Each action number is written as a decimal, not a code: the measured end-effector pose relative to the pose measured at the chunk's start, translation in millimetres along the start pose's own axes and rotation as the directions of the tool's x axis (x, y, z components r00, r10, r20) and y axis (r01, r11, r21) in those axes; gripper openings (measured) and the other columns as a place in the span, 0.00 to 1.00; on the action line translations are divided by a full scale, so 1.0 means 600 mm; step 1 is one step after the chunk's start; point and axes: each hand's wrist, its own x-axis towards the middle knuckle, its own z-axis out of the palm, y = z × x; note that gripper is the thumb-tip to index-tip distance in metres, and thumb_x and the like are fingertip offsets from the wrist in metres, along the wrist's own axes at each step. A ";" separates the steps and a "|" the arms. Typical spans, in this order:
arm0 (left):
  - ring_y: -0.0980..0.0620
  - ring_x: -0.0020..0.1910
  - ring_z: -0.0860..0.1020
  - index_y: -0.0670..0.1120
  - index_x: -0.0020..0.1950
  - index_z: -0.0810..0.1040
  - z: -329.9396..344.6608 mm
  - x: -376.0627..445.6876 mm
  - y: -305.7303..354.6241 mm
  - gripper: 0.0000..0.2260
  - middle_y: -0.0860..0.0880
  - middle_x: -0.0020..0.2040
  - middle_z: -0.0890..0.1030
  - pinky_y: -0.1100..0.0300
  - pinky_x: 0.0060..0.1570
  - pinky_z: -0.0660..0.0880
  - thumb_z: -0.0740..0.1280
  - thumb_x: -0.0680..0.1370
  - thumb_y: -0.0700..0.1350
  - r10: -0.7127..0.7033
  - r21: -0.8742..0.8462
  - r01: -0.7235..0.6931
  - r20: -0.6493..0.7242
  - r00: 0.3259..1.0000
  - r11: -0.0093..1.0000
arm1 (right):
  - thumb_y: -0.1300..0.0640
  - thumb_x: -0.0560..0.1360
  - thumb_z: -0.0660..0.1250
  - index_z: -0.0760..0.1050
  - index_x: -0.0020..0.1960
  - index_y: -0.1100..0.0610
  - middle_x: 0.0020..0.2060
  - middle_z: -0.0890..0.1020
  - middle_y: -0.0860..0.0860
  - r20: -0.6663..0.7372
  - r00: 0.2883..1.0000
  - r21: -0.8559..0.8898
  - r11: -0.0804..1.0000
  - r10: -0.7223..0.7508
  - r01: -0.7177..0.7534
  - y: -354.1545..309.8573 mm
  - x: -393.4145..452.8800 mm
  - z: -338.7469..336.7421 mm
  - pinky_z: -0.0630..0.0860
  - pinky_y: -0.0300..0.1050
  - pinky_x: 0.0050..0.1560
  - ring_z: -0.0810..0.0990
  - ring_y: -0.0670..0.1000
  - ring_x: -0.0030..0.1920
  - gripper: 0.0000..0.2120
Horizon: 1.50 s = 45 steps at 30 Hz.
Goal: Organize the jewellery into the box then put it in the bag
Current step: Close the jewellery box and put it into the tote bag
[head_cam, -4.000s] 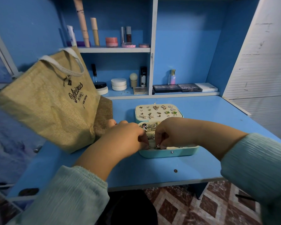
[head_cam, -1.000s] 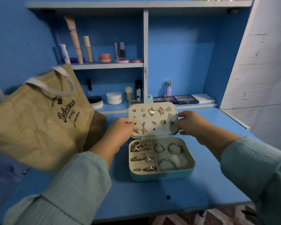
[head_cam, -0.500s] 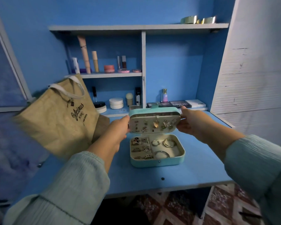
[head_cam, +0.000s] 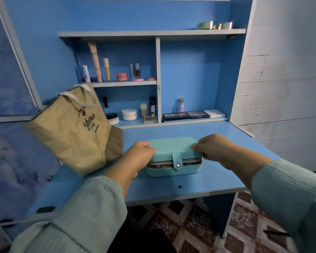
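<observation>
A teal jewellery box (head_cam: 173, 146) lies on the blue desk (head_cam: 208, 181), its lid lowered almost flat with a thin gap along the front. Jewellery shows only as glints in that gap. The snap strap (head_cam: 177, 161) hangs over the front, its button unfastened. My left hand (head_cam: 138, 156) grips the lid's left end, fingers curled over its edge. At the lid's right end my right hand (head_cam: 211, 149) holds the edge the same way. A tan jute bag (head_cam: 71, 128) with white handles stands upright to the left of the box.
Shelves behind the desk hold cosmetics: tubes and jars (head_cam: 106, 72) above, compacts and palettes (head_cam: 185, 115) on the low ledge. A white slatted panel (head_cam: 281, 88) borders the right. A small dark dot (head_cam: 179, 186) marks the desk near its front edge. Patterned floor lies below.
Both hands left the box's compartments, took the raised lid by its ends and swung it down over the tray. The jewellery is now covered and the view has pulled back.
</observation>
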 end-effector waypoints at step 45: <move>0.54 0.76 0.46 0.63 0.73 0.55 0.004 -0.010 -0.071 0.28 0.57 0.77 0.51 0.59 0.71 0.40 0.64 0.77 0.53 0.496 0.556 -0.553 0.267 0.826 0.621 | 0.45 0.71 0.70 0.57 0.74 0.56 0.71 0.67 0.49 0.223 0.752 -0.577 0.538 -0.620 0.615 0.044 -0.010 0.063 0.51 0.36 0.69 0.59 0.48 0.72 0.38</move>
